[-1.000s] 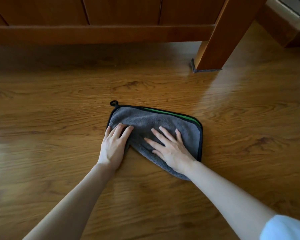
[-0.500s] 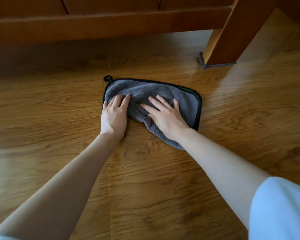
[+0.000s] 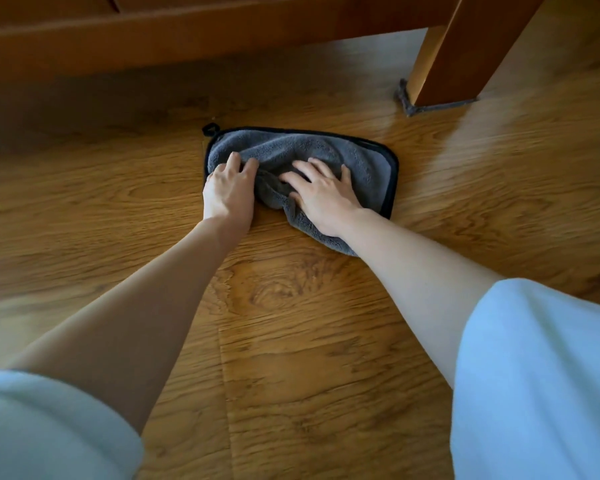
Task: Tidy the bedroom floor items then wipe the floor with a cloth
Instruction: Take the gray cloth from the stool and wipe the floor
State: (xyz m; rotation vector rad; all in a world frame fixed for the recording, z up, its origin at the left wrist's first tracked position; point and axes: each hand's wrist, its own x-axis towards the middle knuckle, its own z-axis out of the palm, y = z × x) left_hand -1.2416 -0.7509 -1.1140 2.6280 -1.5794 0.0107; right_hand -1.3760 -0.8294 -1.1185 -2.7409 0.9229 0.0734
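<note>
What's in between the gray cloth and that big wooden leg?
Just bare wooden floor. In the head view nothing sits between the cloth and the leg; a small gray pad pokes out from under the leg.

1 head-worn view looks forward and steeply down from above the person's outstretched arms, close over the wooden floor (image 3: 291,341). It faces a wooden frame (image 3: 187,32) along the top edge, its leg (image 3: 465,53) at upper right. Pale sleeves (image 3: 541,382) fill both lower corners.
</note>
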